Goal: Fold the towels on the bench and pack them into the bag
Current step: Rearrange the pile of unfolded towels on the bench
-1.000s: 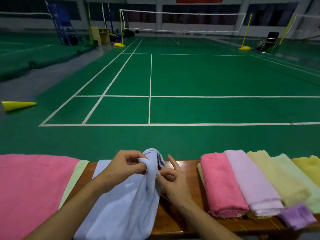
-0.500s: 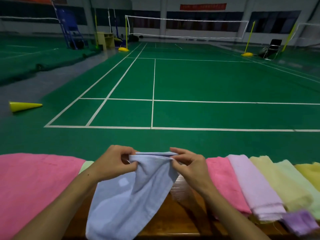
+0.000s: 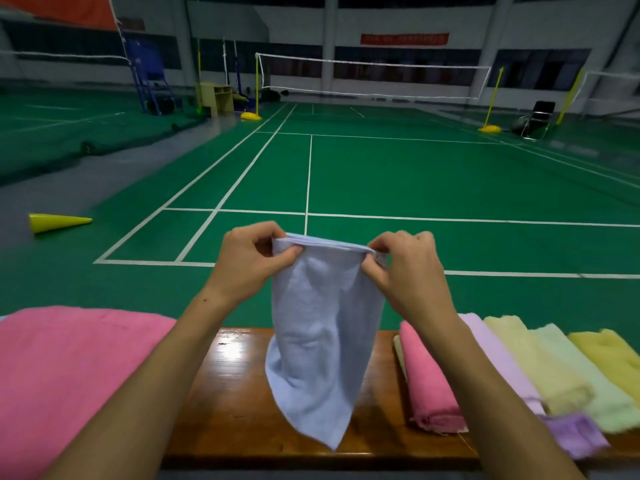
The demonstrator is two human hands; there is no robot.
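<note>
Overhead, both hands, left and right, pinch the blue towel, hanging lengthwise, tip toward the bench.

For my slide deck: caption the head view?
Both hands hold a blue towel up by its top corners above the wooden bench.

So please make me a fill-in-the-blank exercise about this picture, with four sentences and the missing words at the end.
1. Both hands, the left hand and the right hand, pinch the top edge of the light ____ towel.
2. That towel hangs above the wooden ____.
3. A large ____ towel lies spread to the left of the person's left arm.
4. On the green floor at the left lies a yellow ____ on its side.

Missing words: blue; bench; pink; cone
</note>
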